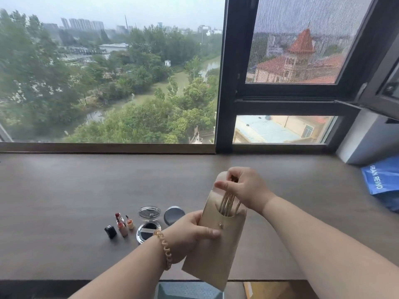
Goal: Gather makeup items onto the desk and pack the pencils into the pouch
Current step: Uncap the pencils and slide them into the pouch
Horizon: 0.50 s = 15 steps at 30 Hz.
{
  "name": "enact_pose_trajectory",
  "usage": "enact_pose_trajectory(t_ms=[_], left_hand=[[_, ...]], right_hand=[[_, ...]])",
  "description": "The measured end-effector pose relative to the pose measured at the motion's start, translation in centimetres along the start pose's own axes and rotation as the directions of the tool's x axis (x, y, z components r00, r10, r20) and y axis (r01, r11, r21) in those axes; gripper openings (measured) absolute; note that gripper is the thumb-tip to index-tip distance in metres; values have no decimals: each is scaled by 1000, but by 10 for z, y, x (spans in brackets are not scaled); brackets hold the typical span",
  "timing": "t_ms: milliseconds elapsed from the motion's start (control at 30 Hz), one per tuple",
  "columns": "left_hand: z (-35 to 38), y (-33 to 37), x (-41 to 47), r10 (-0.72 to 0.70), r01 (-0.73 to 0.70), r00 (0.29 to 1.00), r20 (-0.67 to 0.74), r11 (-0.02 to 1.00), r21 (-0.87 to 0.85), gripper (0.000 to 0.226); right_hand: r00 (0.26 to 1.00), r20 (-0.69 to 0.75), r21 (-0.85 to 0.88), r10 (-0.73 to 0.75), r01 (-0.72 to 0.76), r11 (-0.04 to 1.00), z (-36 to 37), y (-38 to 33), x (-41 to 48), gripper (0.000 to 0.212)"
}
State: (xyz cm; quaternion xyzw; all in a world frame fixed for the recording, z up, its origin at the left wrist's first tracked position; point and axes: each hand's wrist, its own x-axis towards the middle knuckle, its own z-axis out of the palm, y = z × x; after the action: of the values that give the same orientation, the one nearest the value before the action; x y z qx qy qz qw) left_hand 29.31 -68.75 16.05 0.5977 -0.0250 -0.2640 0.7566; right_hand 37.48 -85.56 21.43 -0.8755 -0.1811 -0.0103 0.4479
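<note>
A tan pouch [212,251] with a snap button is held upright above the desk by my left hand [192,231], which grips its left side. My right hand [244,187] pinches the tops of several gold pencils [227,201] whose lower ends sit inside the pouch mouth, under the open flap. On the brown desk [64,190], left of the pouch, lie an open lipstick [118,216], a small black case [110,231], two small peach tubes [126,226], an open compact with clear lid [148,223], and a round grey tin [173,214].
A wide window with a dark frame [224,83] runs along the desk's far edge. A blue bag [382,180] lies at the right end, next to a white block [367,139]. Below the front edge a blue-grey object [190,291] shows.
</note>
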Motion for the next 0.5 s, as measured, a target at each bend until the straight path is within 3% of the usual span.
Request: enact_pose_trajectory(t_ms=[167,267,333,367,433,500], left_hand=[[-1,-2,-2,-9,9,1000,-4,1000,-23,38],[-5,-6,0,-14,11,998,-66,999,-44,32],[-8,-8,2,-20,13,995,-102,998,-68,30],[-9,-9,3,-21,11,993,-117,996,-85,32],[-10,-12,8,-29,7,984,-175,992,-122,33],[-12,-16,16,-41,3,968,-248,989,-150,24]], right_hand=[[999,22,-33,33,-32,999,0,2,4,43],[965,-239,47,107,-98,994,6,17,-2,37],[874,-432,105,221,-194,975,14,30,-9,32],[844,-436,159,312,-269,950,21,38,-13,32],[840,-255,258,479,-418,871,37,52,-22,36],[849,2,347,528,-496,796,54,62,-32,38]])
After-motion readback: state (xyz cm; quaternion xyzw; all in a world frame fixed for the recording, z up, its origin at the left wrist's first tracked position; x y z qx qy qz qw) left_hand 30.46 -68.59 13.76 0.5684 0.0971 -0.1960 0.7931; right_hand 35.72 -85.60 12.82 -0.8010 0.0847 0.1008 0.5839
